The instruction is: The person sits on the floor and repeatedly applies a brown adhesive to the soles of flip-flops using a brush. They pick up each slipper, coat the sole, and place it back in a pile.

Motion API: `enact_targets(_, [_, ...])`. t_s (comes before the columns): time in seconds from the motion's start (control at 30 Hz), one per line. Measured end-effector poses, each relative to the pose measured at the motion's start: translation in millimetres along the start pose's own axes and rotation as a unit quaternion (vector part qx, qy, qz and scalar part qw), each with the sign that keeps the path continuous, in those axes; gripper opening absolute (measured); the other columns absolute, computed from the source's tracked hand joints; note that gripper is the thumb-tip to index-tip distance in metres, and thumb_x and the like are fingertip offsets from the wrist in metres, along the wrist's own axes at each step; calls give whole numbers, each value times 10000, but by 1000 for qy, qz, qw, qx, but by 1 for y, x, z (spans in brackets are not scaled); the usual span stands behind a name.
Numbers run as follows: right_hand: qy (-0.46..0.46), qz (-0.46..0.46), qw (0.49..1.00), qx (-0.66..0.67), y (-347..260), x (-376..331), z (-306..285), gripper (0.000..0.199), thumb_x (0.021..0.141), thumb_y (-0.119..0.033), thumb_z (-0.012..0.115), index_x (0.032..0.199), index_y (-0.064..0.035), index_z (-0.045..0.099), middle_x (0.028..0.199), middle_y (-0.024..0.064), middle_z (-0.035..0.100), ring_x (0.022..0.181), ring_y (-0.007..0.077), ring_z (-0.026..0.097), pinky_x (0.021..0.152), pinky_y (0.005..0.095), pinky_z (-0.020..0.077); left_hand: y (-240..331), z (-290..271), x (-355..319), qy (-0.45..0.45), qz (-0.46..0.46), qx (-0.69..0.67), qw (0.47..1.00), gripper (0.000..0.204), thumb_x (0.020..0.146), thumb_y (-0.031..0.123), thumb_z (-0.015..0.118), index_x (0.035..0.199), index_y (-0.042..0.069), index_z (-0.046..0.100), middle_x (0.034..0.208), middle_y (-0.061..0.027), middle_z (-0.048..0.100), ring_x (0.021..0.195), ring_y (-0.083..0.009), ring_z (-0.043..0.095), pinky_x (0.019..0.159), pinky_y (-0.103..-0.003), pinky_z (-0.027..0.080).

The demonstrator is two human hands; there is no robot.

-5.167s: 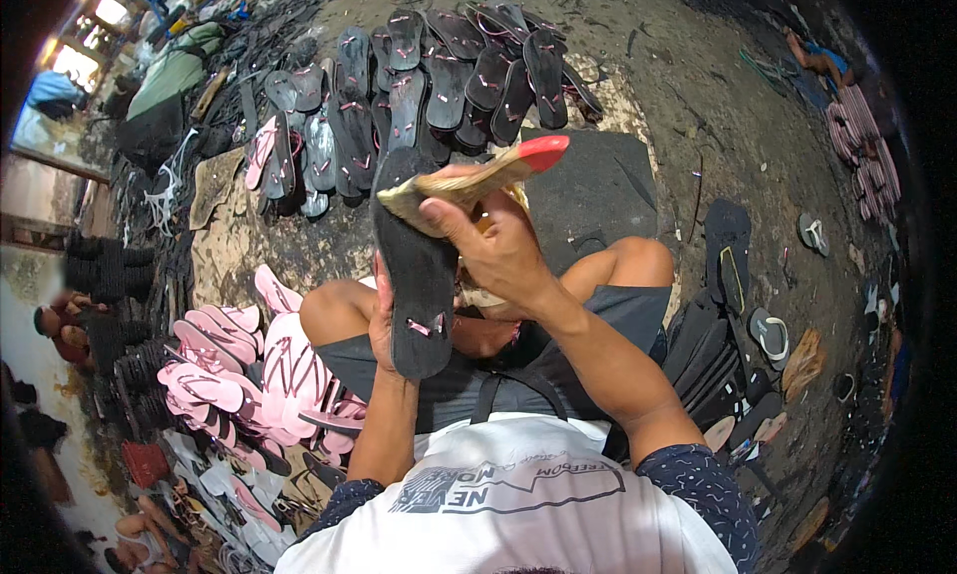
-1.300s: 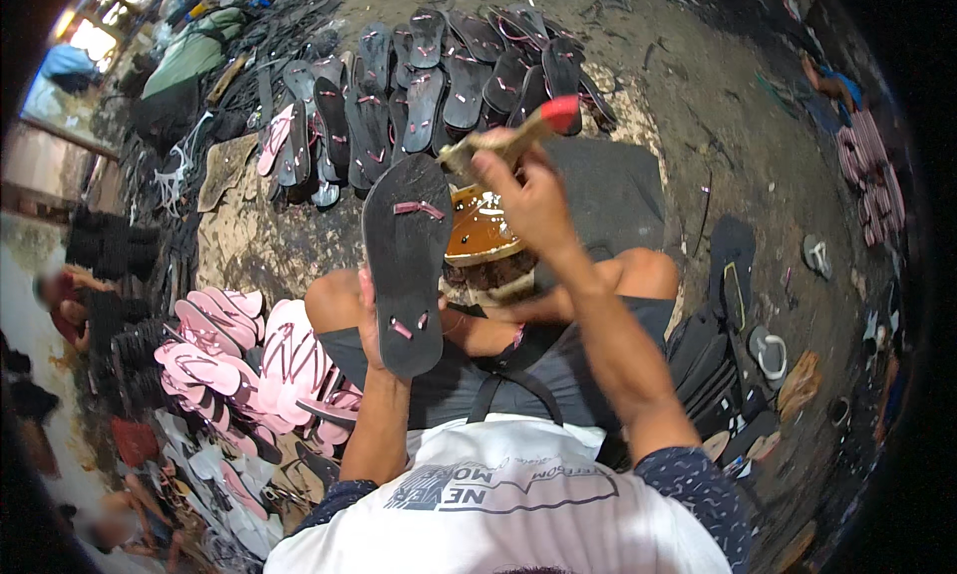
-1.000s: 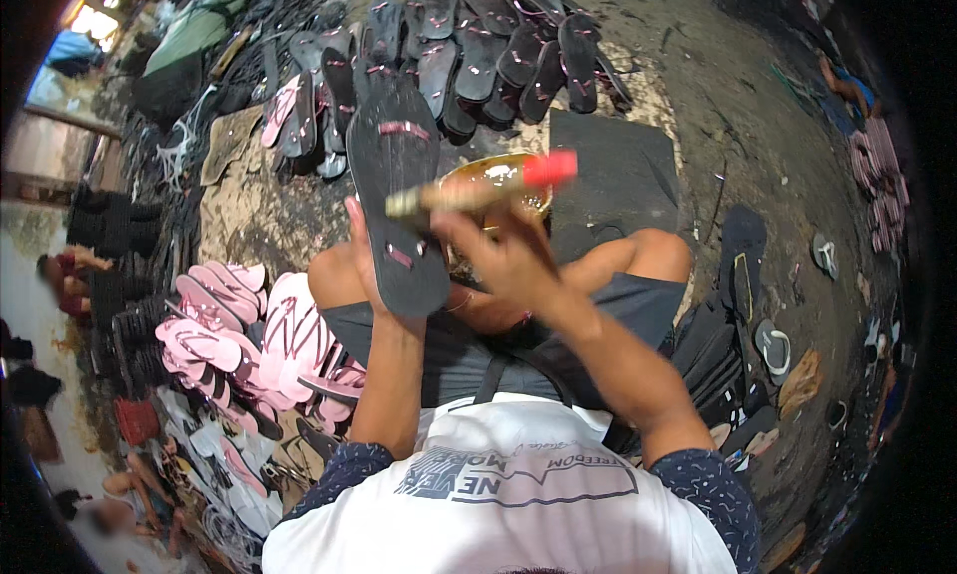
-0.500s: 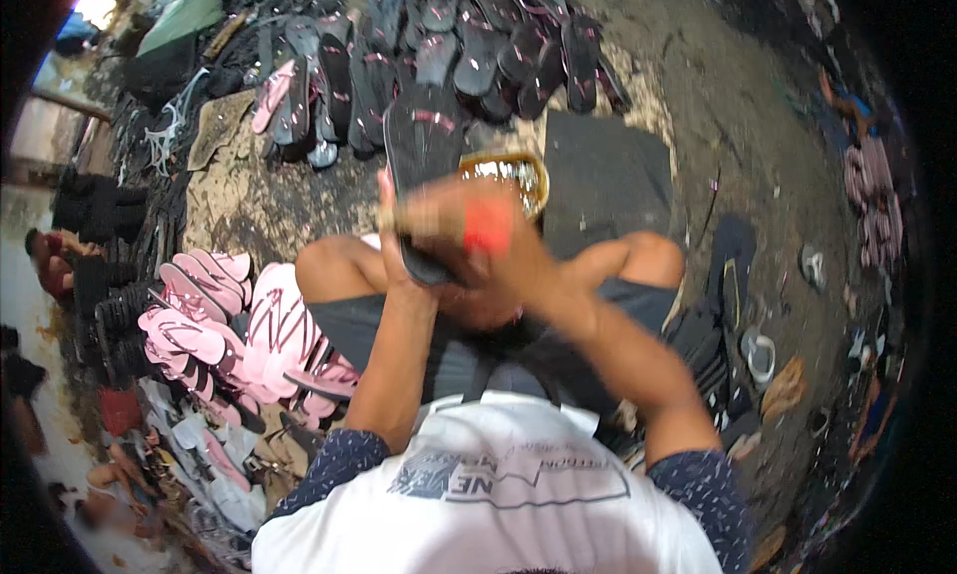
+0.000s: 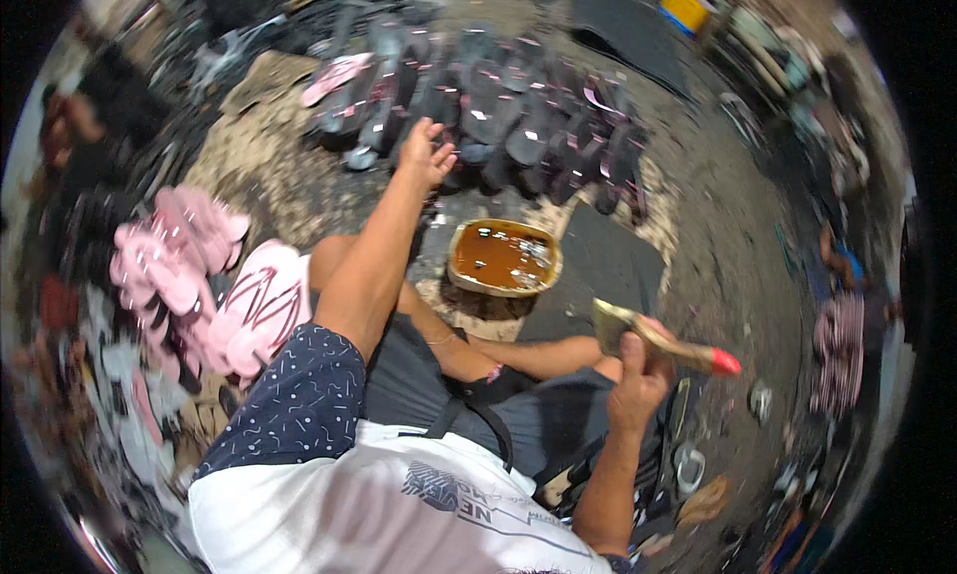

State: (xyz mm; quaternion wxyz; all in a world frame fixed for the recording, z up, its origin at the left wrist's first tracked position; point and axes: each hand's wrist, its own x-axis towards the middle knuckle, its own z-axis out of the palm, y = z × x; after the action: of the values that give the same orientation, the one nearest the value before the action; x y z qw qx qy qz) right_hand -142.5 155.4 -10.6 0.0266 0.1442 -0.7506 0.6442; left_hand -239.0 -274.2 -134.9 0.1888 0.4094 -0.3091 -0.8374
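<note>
My left hand (image 5: 427,155) reaches out over the near edge of the rows of black flip-flops (image 5: 483,101), fingers apart and holding nothing. In my right hand (image 5: 641,380), raised over my right knee, is a paintbrush (image 5: 698,355) with a red-tipped handle, its pale bristles pointing left. Between the two hands stands a tub (image 5: 467,281) of shiny brown liquid, probably glue. Beside it on the right lies a dark flat sheet (image 5: 608,255).
Pink flip-flops (image 5: 164,265) are heaped at my left, with more pink soles (image 5: 264,310) by my knee. One pink flip-flop (image 5: 339,76) lies at the rows' left end. A yellow and blue container (image 5: 685,11) stands far right. Scraps litter the ground.
The black flip-flop has left my left hand, which has stretched forward to the rows. My right hand has moved right and down with the brush, away from the left hand.
</note>
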Motion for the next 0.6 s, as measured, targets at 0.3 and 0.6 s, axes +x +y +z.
enact_targets(0.3, [98,132,982,-94,59,50,-16,490,961,-400,714,1125,60,677,1085,93,682,942,114,603,745,224,456,134,-244,-178,122,490,398,766,362,930,288,738,1130,11,619,1070,-75,649,985,-188,628,863,-329,512])
enact_targets(0.6, [-40,-17,993,-105,51,82,63,386,1062,-242,543,1323,33,611,1343,164,623,1233,251,580,1086,395,422,202,-439,-185,547,253,726,331,366,829,388,733,1113,158,740,1078,-120,703,1083,-339,632,948,-463,481])
